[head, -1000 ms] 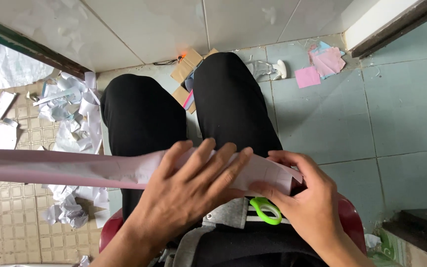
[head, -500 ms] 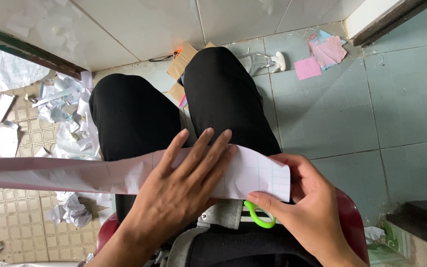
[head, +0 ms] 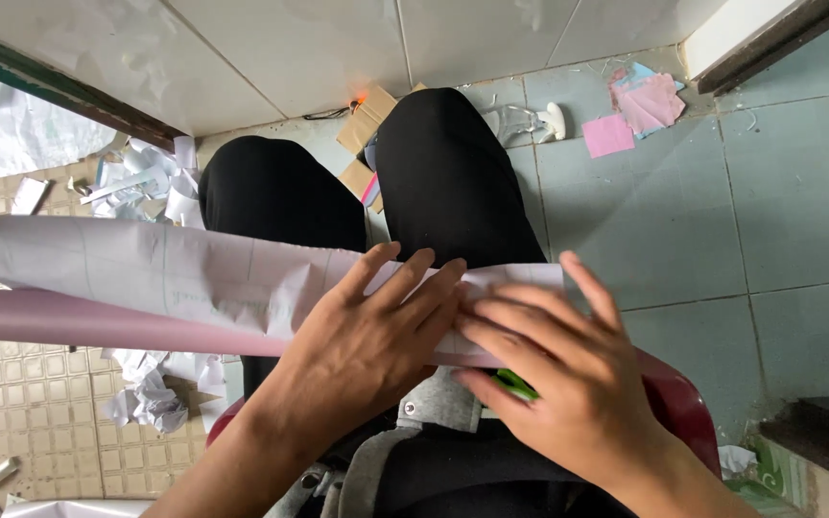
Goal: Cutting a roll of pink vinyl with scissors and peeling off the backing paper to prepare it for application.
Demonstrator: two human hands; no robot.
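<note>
A long sheet of pink paper with a white gridded back (head: 146, 283) lies across my lap, over my black trousers (head: 443, 173), and sticks out far to the left. My left hand (head: 367, 336) presses flat on it with fingers spread. My right hand (head: 554, 369) lies flat on the sheet's right end, fingertips touching the left hand's. A green scissor handle (head: 513, 384) peeks out from under my right hand.
I sit on a red plastic chair (head: 683, 403). Crumpled white paper scraps (head: 146, 187) litter the floor at left, more (head: 151, 398) lower down. Cardboard pieces (head: 367, 120) lie between my feet. Pink and blue paper scraps (head: 635, 105) lie on the green tiles at upper right.
The paper has been unfolded wider on the left, showing more of its white gridded back. My right hand moved from gripping the sheet's right edge to lying flat on top of it.
</note>
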